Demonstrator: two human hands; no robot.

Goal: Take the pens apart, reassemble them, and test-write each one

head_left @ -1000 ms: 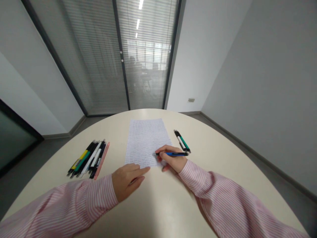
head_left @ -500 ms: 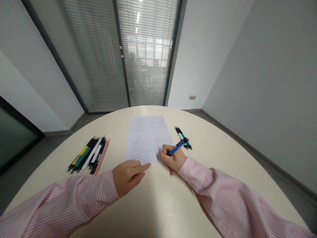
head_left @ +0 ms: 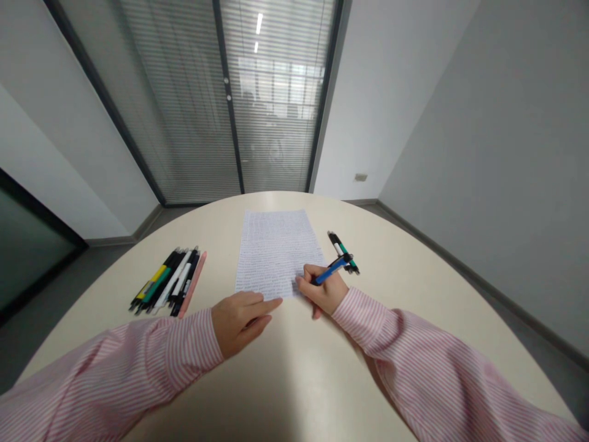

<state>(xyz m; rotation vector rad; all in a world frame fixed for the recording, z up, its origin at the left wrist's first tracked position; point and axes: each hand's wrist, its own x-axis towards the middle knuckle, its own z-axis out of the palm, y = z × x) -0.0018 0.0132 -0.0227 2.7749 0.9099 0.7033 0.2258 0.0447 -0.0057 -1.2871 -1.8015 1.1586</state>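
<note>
A sheet of paper (head_left: 278, 248) covered in rows of handwriting lies on the pale table. My left hand (head_left: 242, 319) rests flat across its near left edge, fingers stretched out and touching the paper's bottom border. In my right hand (head_left: 324, 291) a blue pen (head_left: 332, 270) is pinched, leaning up to the right over the paper's lower right corner. The pen's tip is hidden behind the fingers. Just beyond the blue pen lie a couple of black, white and green pens (head_left: 340, 245), partly covered by it.
Left of the paper a bundle of several pens (head_left: 168, 281) lies side by side, with a pink pen (head_left: 193, 283) at its right. The round table (head_left: 396, 258) curves away toward a glass partition with blinds (head_left: 276, 141) and grey walls.
The whole view has shifted slightly, so the table and hands sit a little higher and to the right. Both hands keep nearly the same pose on the paper.
</note>
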